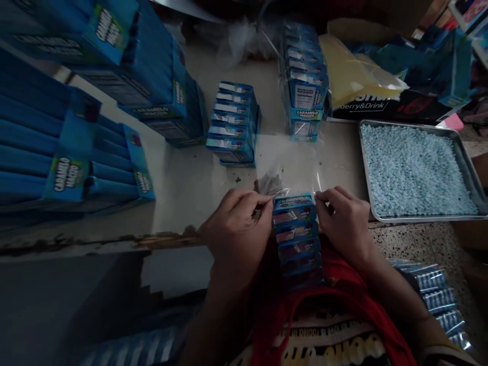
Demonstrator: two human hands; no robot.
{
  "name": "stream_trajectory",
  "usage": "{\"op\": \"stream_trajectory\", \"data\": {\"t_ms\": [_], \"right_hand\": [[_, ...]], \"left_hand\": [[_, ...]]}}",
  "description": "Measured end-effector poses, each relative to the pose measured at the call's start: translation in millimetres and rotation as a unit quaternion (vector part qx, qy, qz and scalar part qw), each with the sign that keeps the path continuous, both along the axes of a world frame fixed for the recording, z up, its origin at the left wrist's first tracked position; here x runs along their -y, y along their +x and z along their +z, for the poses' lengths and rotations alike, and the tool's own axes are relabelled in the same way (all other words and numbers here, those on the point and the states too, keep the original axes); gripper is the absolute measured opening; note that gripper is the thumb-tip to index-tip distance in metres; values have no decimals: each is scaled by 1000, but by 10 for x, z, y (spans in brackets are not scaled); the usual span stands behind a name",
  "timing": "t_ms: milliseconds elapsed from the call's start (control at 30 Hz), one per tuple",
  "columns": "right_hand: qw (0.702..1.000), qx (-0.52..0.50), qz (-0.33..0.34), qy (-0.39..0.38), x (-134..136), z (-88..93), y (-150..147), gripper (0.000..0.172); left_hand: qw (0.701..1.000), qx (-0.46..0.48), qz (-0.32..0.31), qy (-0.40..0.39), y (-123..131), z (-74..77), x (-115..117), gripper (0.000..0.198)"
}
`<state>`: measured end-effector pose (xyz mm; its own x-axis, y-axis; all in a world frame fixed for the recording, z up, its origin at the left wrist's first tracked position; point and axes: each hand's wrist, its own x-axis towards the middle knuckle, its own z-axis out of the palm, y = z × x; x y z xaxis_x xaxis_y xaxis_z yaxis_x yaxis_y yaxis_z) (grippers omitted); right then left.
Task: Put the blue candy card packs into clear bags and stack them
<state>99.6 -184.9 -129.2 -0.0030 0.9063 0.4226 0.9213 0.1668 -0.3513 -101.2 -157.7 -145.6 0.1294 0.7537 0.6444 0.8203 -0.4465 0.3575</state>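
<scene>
A row of small blue candy boxes (298,235), wrapped in clear plastic, rests against the front of the person's body at the table edge. My left hand (238,223) pinches the clear plastic bag (282,192) at the upper left corner of the row. On the opposite corner, the fingertips of my right hand (345,218) are closed on the same plastic. Beyond my hands stands another stack of blue boxes (232,122), a lighter tray showing at its base. A bagged stack of blue boxes (305,94) is farther back.
Large blue display cartons (66,173) crowd the left side. At right, a metal tray (375,216) holds pale blue candies. Behind it are yellowish plastic sheets (358,68) on a black box (366,105). Wrapped packs (438,290) lie low on the right.
</scene>
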Motion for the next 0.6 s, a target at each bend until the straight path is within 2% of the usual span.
{"op": "stream_trajectory", "data": {"t_ms": [100, 200, 300, 400, 467, 533, 600], "right_hand": [[992, 12, -11, 128, 68, -194, -29, 30], [978, 31, 30, 202, 95, -309, 4, 19], [981, 1, 38, 189, 79, -308, 19, 18], [983, -97, 37, 150, 43, -249, -14, 19], [976, -147, 44, 155, 42, -219, -33, 16], [973, -127, 48, 187, 80, -215, -17, 15], [972, -57, 69, 219, 148, -248, 39, 13]], "left_hand": [[997, 0, 1, 80, 18, -174, 72, 8], [988, 8, -28, 152, 3, -344, 82, 24], [989, 57, -15, 134, 13, -371, 35, 13], [992, 87, -10, 91, 58, -270, 18, 11], [992, 85, -2, 97, 82, -217, 56, 12], [990, 67, 1, 125, 70, -227, 126, 19], [986, 33, -16, 162, 7, -323, 206, 28]]}}
